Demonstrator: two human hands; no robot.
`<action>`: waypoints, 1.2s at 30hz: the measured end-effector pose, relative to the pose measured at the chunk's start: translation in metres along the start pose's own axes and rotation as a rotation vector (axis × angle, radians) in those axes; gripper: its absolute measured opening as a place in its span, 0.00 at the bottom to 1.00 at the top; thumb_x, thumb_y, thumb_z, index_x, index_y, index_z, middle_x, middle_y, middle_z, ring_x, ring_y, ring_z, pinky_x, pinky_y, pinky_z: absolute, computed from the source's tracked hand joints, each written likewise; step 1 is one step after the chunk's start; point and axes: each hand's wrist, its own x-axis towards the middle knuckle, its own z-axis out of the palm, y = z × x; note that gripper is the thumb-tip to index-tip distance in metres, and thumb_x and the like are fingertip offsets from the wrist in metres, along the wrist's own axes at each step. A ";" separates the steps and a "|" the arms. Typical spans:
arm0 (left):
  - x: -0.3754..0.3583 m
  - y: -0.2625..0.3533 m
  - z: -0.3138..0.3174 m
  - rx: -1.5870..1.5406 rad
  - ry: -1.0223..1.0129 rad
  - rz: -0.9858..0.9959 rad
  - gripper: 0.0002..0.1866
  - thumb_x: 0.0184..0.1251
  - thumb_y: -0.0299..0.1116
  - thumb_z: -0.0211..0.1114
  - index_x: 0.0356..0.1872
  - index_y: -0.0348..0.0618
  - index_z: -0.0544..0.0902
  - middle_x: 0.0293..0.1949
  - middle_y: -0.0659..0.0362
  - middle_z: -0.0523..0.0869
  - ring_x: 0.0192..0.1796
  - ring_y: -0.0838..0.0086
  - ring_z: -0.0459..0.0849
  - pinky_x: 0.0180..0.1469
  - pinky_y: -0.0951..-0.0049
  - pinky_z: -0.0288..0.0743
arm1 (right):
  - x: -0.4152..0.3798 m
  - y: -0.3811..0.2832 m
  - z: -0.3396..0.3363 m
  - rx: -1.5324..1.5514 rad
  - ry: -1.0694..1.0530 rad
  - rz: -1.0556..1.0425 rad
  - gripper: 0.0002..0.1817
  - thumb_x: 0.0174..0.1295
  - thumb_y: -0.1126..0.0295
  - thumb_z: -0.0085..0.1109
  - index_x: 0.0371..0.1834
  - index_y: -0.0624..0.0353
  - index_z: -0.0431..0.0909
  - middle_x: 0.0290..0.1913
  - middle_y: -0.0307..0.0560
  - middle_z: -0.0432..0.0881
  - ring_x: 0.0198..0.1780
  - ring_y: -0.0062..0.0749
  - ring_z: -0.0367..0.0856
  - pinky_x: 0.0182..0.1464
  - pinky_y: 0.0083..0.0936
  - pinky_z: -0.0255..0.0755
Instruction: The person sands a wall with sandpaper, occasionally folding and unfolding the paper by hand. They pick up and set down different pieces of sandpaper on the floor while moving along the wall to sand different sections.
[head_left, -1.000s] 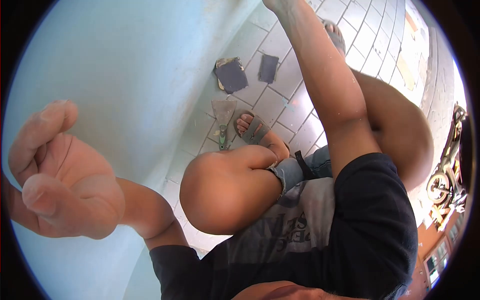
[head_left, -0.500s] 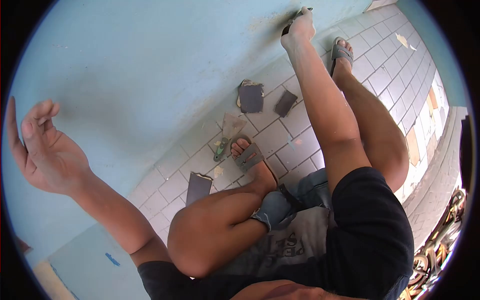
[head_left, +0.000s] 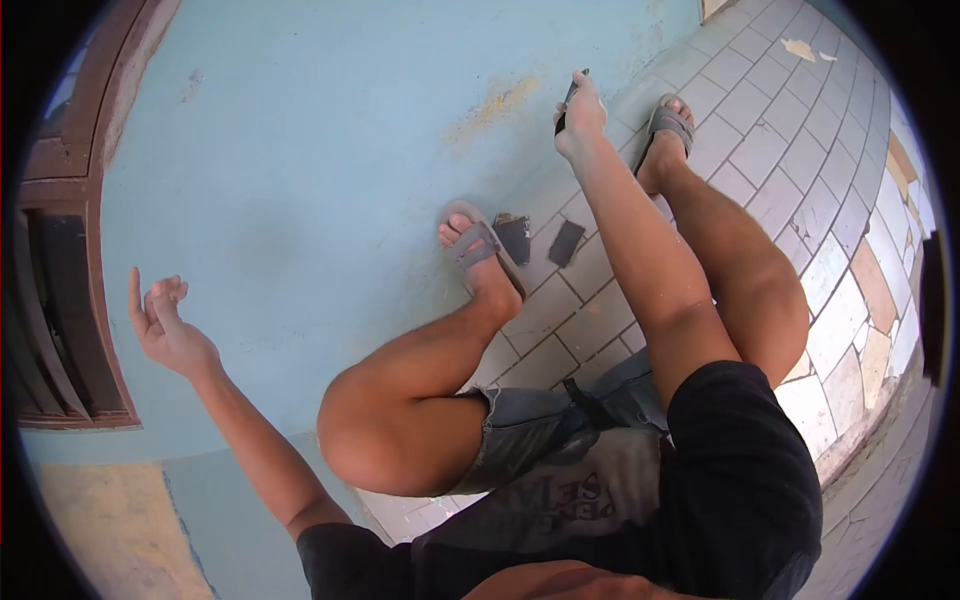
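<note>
My right hand [head_left: 585,115] is closed around a thin, dark flat piece that looks like sandpaper [head_left: 570,97], close to the base of the light blue wall [head_left: 310,120]. A worn yellowish patch [head_left: 497,106] marks the wall to the left of it. Raised in front of the wall at the left, my left hand [head_left: 175,332] is empty, its index finger stretched out and the others loosely bent. Two dark sheets lie on the floor: a larger one [head_left: 514,240], partly behind my sandalled left foot [head_left: 478,245], and a smaller one [head_left: 567,243].
Grey-white tiles [head_left: 745,125] run along the wall, with broken tile pieces [head_left: 850,330] at the right. A brown-framed louvred window [head_left: 85,310] is at far left. My right foot [head_left: 668,130] rests on the tiles near my right hand. Pale scraps [head_left: 798,48] lie farther off.
The view has shifted, bringing the window in. My left foot has moved toward the wall, beside the larger dark sheet. The green-handled scraper is out of sight. My right hand still grips the dark piece.
</note>
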 end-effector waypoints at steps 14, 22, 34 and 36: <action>0.031 -0.013 0.146 0.420 -0.056 0.486 0.23 0.71 0.30 0.68 0.67 0.40 0.80 0.53 0.57 0.89 0.60 0.63 0.83 0.67 0.61 0.73 | 0.038 -0.049 -0.075 -0.229 -0.383 -0.183 0.20 0.68 0.51 0.68 0.48 0.56 0.80 0.38 0.36 0.77 0.38 0.20 0.74 0.37 0.21 0.68; 0.012 -0.028 0.180 0.445 -0.213 0.809 0.24 0.66 0.29 0.69 0.63 0.44 0.81 0.52 0.60 0.89 0.59 0.61 0.84 0.62 0.58 0.73 | 0.022 -0.001 -0.069 -0.286 -0.423 -0.133 0.17 0.70 0.53 0.68 0.46 0.57 0.85 0.34 0.34 0.80 0.32 0.18 0.73 0.34 0.21 0.65; -0.051 -0.070 0.258 0.550 -0.468 0.864 0.19 0.67 0.38 0.69 0.58 0.51 0.87 0.60 0.62 0.85 0.71 0.60 0.76 0.75 0.54 0.60 | -0.009 0.113 0.028 -0.350 0.045 -0.582 0.25 0.72 0.53 0.63 0.61 0.63 0.83 0.65 0.58 0.78 0.64 0.43 0.77 0.68 0.39 0.69; -0.062 -0.083 0.272 0.673 -0.296 0.901 0.19 0.67 0.44 0.69 0.57 0.57 0.88 0.63 0.63 0.83 0.73 0.61 0.73 0.80 0.52 0.51 | -0.020 0.142 0.037 -0.413 0.032 -0.776 0.25 0.73 0.53 0.63 0.61 0.63 0.83 0.70 0.61 0.74 0.71 0.48 0.73 0.73 0.41 0.65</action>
